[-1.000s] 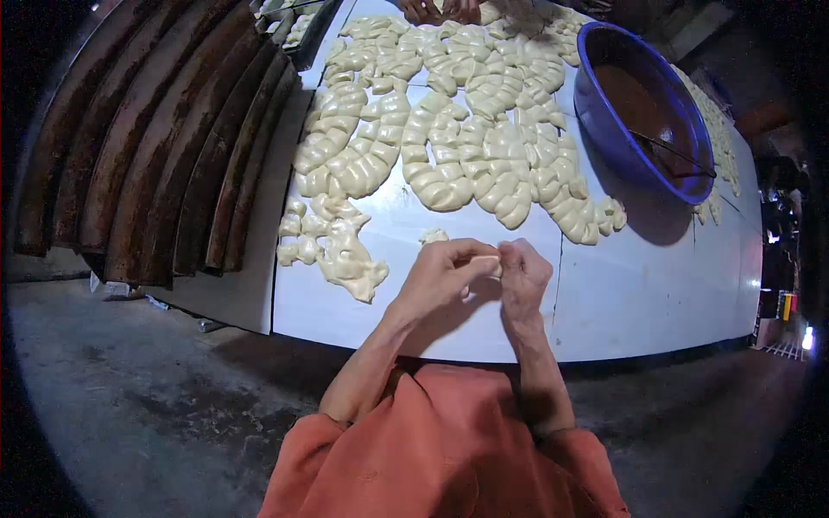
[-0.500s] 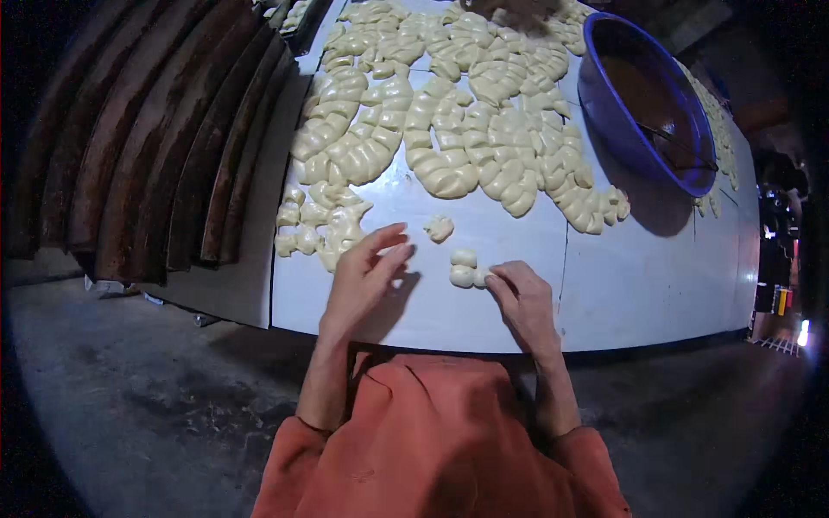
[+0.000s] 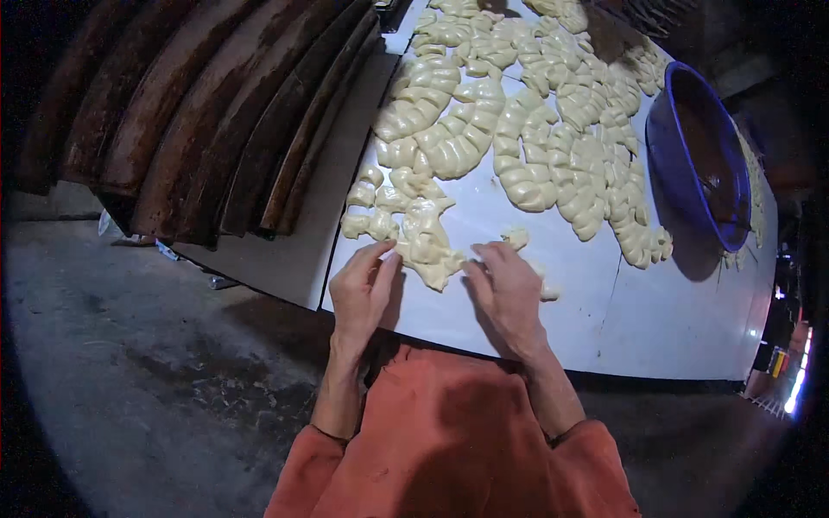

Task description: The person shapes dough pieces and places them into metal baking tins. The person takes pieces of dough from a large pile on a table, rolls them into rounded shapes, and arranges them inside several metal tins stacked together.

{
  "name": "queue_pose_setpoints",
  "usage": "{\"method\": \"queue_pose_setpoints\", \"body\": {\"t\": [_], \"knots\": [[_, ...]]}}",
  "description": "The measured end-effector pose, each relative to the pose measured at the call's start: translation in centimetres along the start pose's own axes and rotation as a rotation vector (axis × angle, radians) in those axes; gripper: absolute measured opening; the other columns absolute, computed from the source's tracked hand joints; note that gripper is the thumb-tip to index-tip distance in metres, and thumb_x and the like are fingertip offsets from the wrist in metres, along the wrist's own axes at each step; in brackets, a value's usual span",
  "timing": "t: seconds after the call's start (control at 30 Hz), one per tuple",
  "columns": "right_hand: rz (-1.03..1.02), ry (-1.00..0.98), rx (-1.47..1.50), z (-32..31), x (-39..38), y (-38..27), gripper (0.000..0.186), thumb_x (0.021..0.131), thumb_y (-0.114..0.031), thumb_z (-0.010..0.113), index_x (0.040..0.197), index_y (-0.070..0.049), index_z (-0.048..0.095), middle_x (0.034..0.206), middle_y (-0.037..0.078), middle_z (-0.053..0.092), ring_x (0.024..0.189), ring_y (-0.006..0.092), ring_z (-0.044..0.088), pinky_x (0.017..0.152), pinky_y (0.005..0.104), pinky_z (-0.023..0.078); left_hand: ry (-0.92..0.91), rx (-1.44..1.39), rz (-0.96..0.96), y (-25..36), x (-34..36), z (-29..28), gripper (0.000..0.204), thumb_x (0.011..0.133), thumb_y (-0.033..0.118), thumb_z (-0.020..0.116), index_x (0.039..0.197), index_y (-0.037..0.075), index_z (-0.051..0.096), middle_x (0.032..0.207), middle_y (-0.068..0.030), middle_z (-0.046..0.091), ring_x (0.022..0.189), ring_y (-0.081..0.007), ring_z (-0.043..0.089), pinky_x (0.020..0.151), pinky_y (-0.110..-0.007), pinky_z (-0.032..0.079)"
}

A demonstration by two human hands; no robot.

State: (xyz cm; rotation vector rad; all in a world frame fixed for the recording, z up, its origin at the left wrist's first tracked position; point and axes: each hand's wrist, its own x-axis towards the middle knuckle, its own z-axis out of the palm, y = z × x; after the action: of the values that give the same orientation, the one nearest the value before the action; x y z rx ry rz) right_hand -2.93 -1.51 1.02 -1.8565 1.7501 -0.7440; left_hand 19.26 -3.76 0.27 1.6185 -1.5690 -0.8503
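Note:
A glossy, pale, irregular sheet of dough (image 3: 428, 246) with pointed corners lies near the front edge of the white table (image 3: 449, 324), between my hands. My left hand (image 3: 361, 289) is at its left edge, thumb and forefinger apart and curved toward it. On the other side, my right hand (image 3: 508, 293) has its bent fingers and thumb at the sheet's right-hand point; whether they touch it is hard to make out. A small dough scrap (image 3: 515, 237) sits just beyond my right hand. Small dough lumps (image 3: 550, 292) are partly hidden behind that hand.
Many ridged dough strips (image 3: 466, 121) cover the table farther back. A blue-purple basin (image 3: 661, 155) of brown contents, with a stick in it, stands at the right. Long dark curved troughs (image 3: 199, 129) are stacked at the left. Grey floor (image 3: 173, 380) lies below.
My right hand has left the small dough lumps and moved left to the dough sheet. My left hand is now at the sheet's left edge. The view has turned left.

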Motion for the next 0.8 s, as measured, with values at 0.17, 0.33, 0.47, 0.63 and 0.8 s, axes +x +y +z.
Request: {"method": "queue_pose_setpoints", "body": {"t": [0.17,0.33,0.47,0.63,0.8], "knots": [[0.01,0.356,-0.424,-1.6,1.2,3.3,0.038,0.085,-0.018,0.071,0.12,-0.004,0.065,0.111,0.014,0.066,0.097,0.0312,0.062,0.086,0.0423,0.05,0.013,0.077,0.282,-0.6,0.1,0.7,0.021,0.087,0.012,0.075,0.105,0.002,0.072,0.104,-0.0143,0.073,0.092,-0.0254,0.072,0.08,-0.032,0.056],[0.152,0.085,0.013,-2.5,2.6,3.3,0.034,0.089,-0.016,0.067,0.12,-0.001,0.064,0.096,0.014,0.067,0.081,0.0219,0.062,0.074,0.0338,0.05,-0.146,0.274,0.427,0.3,1.2,2.1,0.031,0.083,0.024,0.076,0.108,0.008,0.07,0.124,-0.0128,0.064,0.118,-0.0311,0.057,0.097,-0.043,0.045],[0.582,0.112,0.832,-2.0,2.1,2.0,0.031,0.097,-0.019,0.052,0.117,0.002,0.062,0.082,0.003,0.06,0.068,0.0094,0.053,0.062,0.0223,0.042,-0.258,0.47,0.534,1.1,1.8,4.5,0.034,0.081,0.034,0.076,0.108,0.015,0.07,0.14,-0.0132,0.052,0.136,-0.0341,0.041,0.105,-0.056,0.028],[0.479,0.049,0.771,0.3,1.9,1.0,0.034,0.102,-0.032,0.048,0.115,-0.003,0.062,0.079,0.001,0.053,0.067,0.0113,0.047,0.062,0.0268,0.041,-0.249,0.322,0.602,0.5,2.6,4.5,0.02,0.084,0.023,0.074,0.098,0.01,0.069,0.129,-0.0095,0.061,0.128,-0.0277,0.05,0.107,-0.053,0.027],[0.43,-0.177,0.461,1.5,2.3,-0.8,0.038,0.099,-0.035,0.059,0.11,0.001,0.064,0.087,0.004,0.064,0.074,0.0103,0.057,0.066,0.0291,0.048,-0.289,0.072,0.558,-0.3,2.9,3.5,0.018,0.085,0.019,0.074,0.1,0.009,0.068,0.112,-0.0058,0.068,0.105,-0.0192,0.062,0.103,-0.047,0.032]]}}
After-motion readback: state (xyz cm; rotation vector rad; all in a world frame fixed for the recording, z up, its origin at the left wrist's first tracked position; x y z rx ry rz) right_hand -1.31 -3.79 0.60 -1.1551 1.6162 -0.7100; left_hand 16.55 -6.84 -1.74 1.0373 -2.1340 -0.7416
